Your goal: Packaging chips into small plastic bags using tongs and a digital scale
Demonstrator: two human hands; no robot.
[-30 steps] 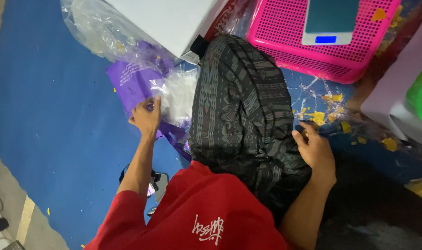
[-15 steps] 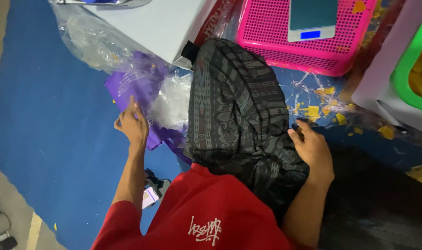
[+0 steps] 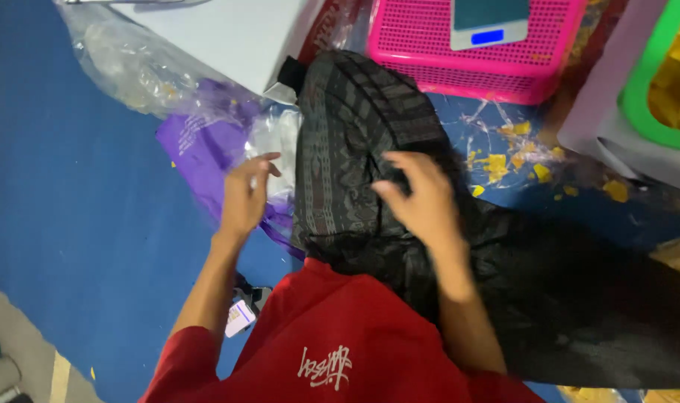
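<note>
A blue floor mat (image 3: 79, 224) carries everything. On it lie a purple bag (image 3: 198, 149), crumpled clear plastic (image 3: 138, 71), a pink basket (image 3: 474, 63), a black bag (image 3: 579, 298) and scattered yellow scraps (image 3: 504, 160).

We see a pink perforated basket (image 3: 459, 56) at the top, turned so that a small digital scale (image 3: 491, 21) with a blue lit strip rests on it, and just left of it a white box (image 3: 228, 41) lying over crumpled clear plastic sheeting (image 3: 135, 71). Yellow scraps (image 3: 504, 160) are scattered on the blue floor mat (image 3: 64, 224) below the basket, and at the right edge we find a green-rimmed container (image 3: 642, 89) of yellow pieces sitting in a grey tray (image 3: 601, 123). Along the lower right spreads a black plastic sheet (image 3: 594, 298), and near the bottom left lies a small white tag (image 3: 239, 317).
</note>
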